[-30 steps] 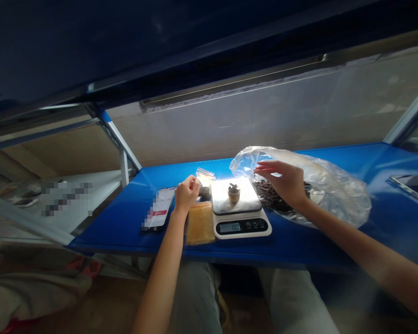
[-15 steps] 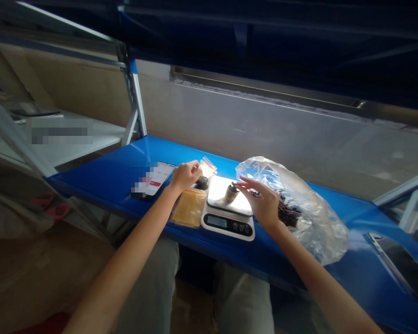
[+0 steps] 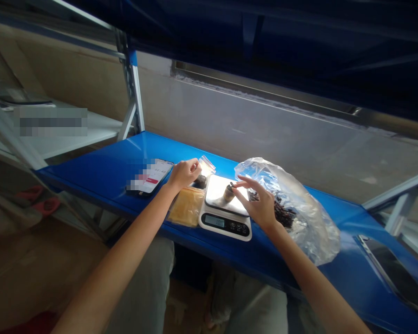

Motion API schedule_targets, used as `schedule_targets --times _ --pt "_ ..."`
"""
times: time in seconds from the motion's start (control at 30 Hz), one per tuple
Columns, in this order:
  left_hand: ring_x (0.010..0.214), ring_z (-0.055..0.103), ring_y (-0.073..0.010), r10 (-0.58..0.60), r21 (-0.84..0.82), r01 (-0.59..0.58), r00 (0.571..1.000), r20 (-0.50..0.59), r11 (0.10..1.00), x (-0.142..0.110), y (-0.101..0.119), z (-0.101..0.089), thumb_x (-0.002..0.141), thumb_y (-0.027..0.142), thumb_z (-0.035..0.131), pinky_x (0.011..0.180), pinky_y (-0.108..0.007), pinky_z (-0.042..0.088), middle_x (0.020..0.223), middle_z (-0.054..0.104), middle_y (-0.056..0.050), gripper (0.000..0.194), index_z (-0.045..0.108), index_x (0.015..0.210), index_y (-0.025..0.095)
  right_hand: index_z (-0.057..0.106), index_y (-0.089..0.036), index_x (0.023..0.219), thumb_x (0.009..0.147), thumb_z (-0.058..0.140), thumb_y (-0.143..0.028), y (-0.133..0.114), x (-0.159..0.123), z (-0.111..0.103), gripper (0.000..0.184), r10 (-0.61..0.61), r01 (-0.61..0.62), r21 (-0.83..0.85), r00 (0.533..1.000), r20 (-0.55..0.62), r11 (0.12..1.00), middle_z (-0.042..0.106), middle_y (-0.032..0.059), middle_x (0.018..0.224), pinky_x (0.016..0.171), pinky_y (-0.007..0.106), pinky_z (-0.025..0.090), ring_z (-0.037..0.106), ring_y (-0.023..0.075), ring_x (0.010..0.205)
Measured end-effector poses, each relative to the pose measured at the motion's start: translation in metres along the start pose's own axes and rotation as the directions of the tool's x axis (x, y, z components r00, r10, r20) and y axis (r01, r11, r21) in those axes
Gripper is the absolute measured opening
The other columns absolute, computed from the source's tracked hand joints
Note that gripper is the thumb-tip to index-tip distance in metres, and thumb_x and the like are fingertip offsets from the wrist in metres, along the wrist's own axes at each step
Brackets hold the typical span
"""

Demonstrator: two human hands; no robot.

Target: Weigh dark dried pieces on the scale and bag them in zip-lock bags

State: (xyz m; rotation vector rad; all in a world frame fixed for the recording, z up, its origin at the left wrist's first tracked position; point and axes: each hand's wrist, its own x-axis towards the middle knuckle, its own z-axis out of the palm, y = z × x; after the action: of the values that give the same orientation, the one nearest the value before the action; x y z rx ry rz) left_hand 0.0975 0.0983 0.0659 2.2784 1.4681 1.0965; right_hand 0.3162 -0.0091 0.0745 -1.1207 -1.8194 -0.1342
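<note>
My right hand [image 3: 259,202] reaches over a white kitchen scale [image 3: 214,188]. Its thumb and forefinger come together on a small dark dried piece [image 3: 231,184] at the mouth of a little tan cup [image 3: 228,195]. That cup stands upright on the scale's plate, and the display [image 3: 214,221] is lit. Left of the scale, my left hand [image 3: 184,175] is closed, fingers curled; whatever it may hold is hidden. Just beside it lie a dark lump [image 3: 199,181] and a small clear zip bag [image 3: 207,164]. Flat yellowish zip bags [image 3: 186,208] lie below that wrist.
A large clear plastic bag [image 3: 311,218] spreads open on the right, with dark dried pieces [image 3: 283,213] in it. One phone [image 3: 152,178] with a lit timer lies left; a dark-screened phone [image 3: 390,264] lies far right. A blue shelf [image 3: 282,37] hangs overhead above the blue table [image 3: 101,167].
My right thumb and fingers have shifted slightly and now show a wider gap behind the fingertips, still at the cup's mouth. My left hand stays curled. The whole view has shifted a little.
</note>
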Motion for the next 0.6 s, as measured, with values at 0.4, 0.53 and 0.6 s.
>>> schedule_targets --times 0.4,0.53,0.6 --pt "0.056 0.049 -0.0153 0.005 -0.004 -0.005 1.000 -0.013 1.000 -0.0001 -0.0018 0.0013 0.081 0.036 0.041 0.053 -0.025 0.026 0.056 0.053 0.001 0.025 0.056 0.069 0.021 0.063 -0.024 0.112 0.084 0.062 -0.027 0.0022 -0.0016 0.0025 0.028 0.079 -0.076 0.137 0.997 -0.015 0.988 0.072 0.0064 0.095 0.074 0.036 0.056 0.068 0.0206 0.088" --pt "0.054 0.049 -0.0151 0.009 0.008 -0.009 1.000 -0.019 1.000 0.0001 -0.0028 0.0015 0.083 0.035 0.040 0.053 -0.026 0.026 0.055 0.053 0.001 0.025 0.055 0.068 0.021 0.062 -0.024 0.112 0.085 0.060 -0.028 0.0021 -0.0018 0.0013 0.027 0.091 -0.087 0.128 0.996 -0.024 0.988 0.071 0.0065 0.096 0.075 0.037 0.056 0.068 0.0205 0.088" --pt "0.054 0.049 -0.0152 0.016 0.016 -0.016 1.000 -0.015 1.000 0.0001 -0.0032 0.0015 0.083 0.035 0.040 0.053 -0.025 0.026 0.055 0.053 0.001 0.025 0.055 0.069 0.021 0.062 -0.024 0.112 0.085 0.059 -0.027 0.0015 -0.0019 0.0008 0.027 0.086 -0.083 0.115 0.996 -0.021 0.990 0.072 0.0059 0.095 0.075 0.037 0.055 0.068 0.0203 0.087"
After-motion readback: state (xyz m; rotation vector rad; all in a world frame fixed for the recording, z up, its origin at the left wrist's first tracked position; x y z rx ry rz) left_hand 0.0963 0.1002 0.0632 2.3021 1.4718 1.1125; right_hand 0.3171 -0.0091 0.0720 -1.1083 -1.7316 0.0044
